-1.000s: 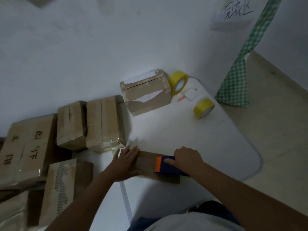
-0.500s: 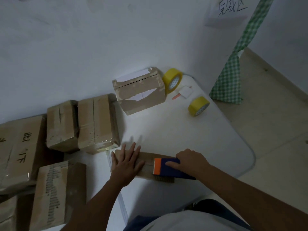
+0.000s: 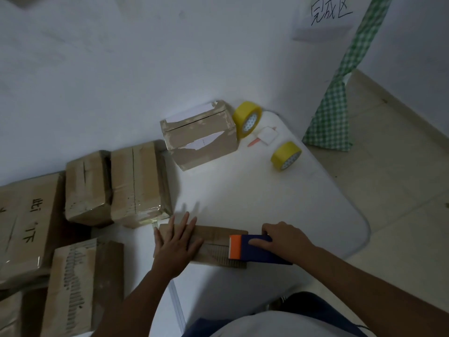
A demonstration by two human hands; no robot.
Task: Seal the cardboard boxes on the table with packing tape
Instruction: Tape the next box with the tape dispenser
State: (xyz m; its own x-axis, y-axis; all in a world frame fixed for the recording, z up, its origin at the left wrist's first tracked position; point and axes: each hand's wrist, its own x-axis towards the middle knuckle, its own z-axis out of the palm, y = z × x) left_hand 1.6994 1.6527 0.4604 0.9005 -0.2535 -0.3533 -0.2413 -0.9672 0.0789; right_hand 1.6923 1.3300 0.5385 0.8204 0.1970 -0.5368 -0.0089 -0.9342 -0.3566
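Observation:
A flat brown cardboard box (image 3: 215, 242) lies on the white table (image 3: 267, 198) in front of me. My left hand (image 3: 176, 242) presses flat on its left part, fingers spread. My right hand (image 3: 283, 239) grips a blue tape dispenser (image 3: 260, 248) with an orange front end, resting on the box's right end. Two yellow tape rolls stand farther back: one (image 3: 247, 119) leans against a torn cardboard box (image 3: 201, 136), the other (image 3: 285, 155) sits near the right edge.
Two taped boxes (image 3: 136, 181) (image 3: 86, 188) stand side by side at the left. Larger cartons (image 3: 26, 222) (image 3: 80, 285) crowd the far left. A small white pad (image 3: 267, 135) and red pen (image 3: 252, 143) lie between the rolls. A green checked cloth (image 3: 335, 110) hangs at the right.
My right hand has drawn the dispenser rightward along the box. My left hand stays pressed on the box's left part. The view has shifted slightly.

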